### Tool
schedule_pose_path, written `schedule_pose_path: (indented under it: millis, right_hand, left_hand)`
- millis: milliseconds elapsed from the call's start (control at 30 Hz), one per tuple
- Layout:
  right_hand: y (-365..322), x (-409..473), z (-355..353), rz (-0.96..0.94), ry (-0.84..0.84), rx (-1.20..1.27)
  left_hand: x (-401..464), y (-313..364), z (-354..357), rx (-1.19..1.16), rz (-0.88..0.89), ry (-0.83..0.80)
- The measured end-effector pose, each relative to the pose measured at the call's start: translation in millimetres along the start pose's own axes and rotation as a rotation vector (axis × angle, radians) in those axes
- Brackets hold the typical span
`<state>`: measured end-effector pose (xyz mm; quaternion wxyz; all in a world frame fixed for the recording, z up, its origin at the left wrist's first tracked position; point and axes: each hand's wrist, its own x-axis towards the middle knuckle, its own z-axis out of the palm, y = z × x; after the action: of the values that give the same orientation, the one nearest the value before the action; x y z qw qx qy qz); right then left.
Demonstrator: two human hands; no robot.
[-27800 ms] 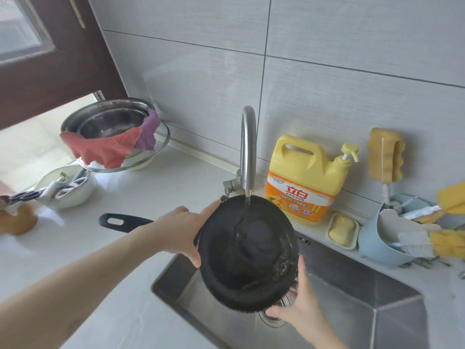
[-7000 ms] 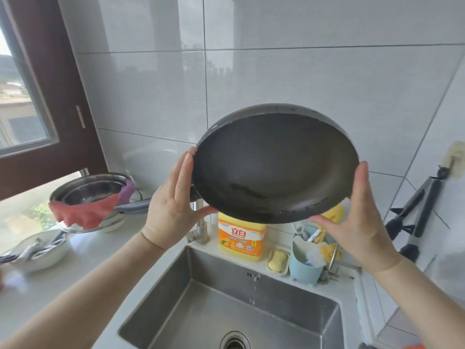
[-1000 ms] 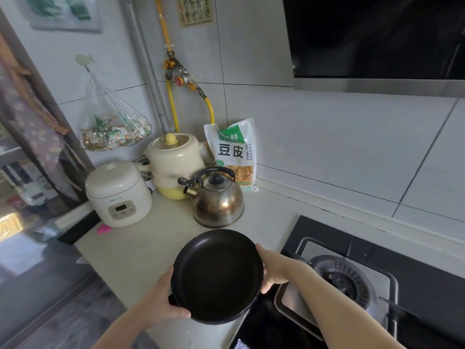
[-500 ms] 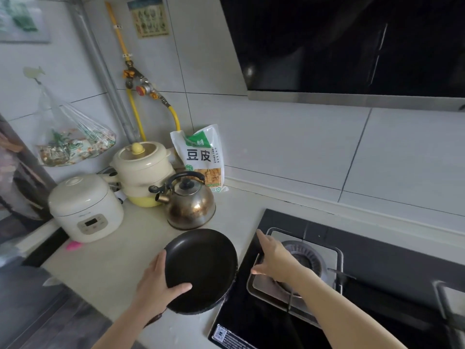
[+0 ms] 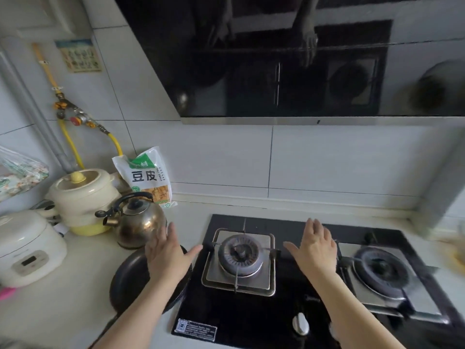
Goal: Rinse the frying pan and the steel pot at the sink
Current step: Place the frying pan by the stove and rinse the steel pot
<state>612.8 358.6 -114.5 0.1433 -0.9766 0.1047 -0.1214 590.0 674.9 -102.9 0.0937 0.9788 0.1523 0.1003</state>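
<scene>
While both hands [image 5: 168, 255] [image 5: 314, 248] hover spread, a bag [image 5: 147, 176] reads "豆皮".

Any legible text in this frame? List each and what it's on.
"豆皮": large print on the white and green food bag leaning on the wall tiles.
Small print on the same bag: too small to read.
Wall chart: blurred, unreadable.
Sticker with a QR code on the front edge of the hob: too small to read.
Rice cooker panel: unreadable.
</scene>
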Motion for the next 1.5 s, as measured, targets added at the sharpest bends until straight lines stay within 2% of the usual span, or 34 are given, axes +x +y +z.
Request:
schedule_pose_path:
  millis: [200,300,600,800,1033,1300,1500]
  right_hand:
    - [111.9,-29.2,-55.1,0.364,0.138,0.035]
    - [159.2,-44.5,-79.1,0.446,0.168,0.062]
    - [317.5,-92.3,-162.5,0.531,0.248,0.031]
    - [438.0,-141.9,-215.6,0.679,0.303,0.003]
    - [568.6,-226.8,-286.1,0.943,0.388,-0.086]
    - [717.7,-338.2,-357.0,1.280,0.526,-0.219]
    - [811.3,-416.6,-411.0,1.511,0.618,-0.307]
  left_hand:
    - [-31.1,62.0,-8.6,-0.183,-0.198,0.121]
    - [-52.5,106.0,-6.9,-0.245,-0.277,0.110]
    - [-151.4,274.4,12.2,-0.294,-0.128,0.079]
    - [-227.3,395.4,32.2,-0.323,0.088,0.035]
    - [-326.1,570.7,48.4,-0.372,0.438,-0.069]
    - [-486.6,780.4,70.5,-0.570,0.840,-0.247]
    - [-622.1,908.5,60.7,-0.590,1.100,-0.355]
